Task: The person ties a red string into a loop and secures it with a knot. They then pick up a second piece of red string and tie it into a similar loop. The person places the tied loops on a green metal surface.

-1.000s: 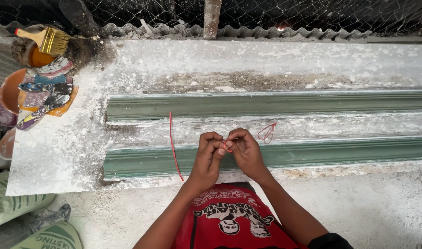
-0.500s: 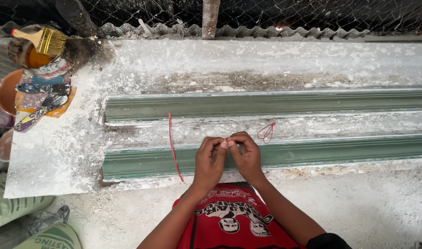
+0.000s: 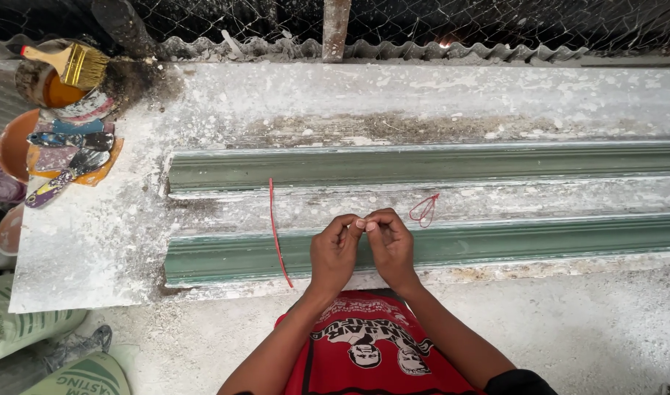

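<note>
Two long green moulded strips [image 3: 423, 164] lie side by side on our white, plaster-dusted bench [image 3: 93, 241], and over the nearer one our left hand [image 3: 335, 252] and right hand [image 3: 390, 247] meet fingertip to fingertip, both pinched nearly closed on thin red string [image 3: 425, 209] whose small loop shows at two o'clock from the knuckles. One straight red length [image 3: 278, 232] rests across the near strip at nine o'clock from our hands. We judge the tying as barely begun, since no string yet goes around either strip.
</note>
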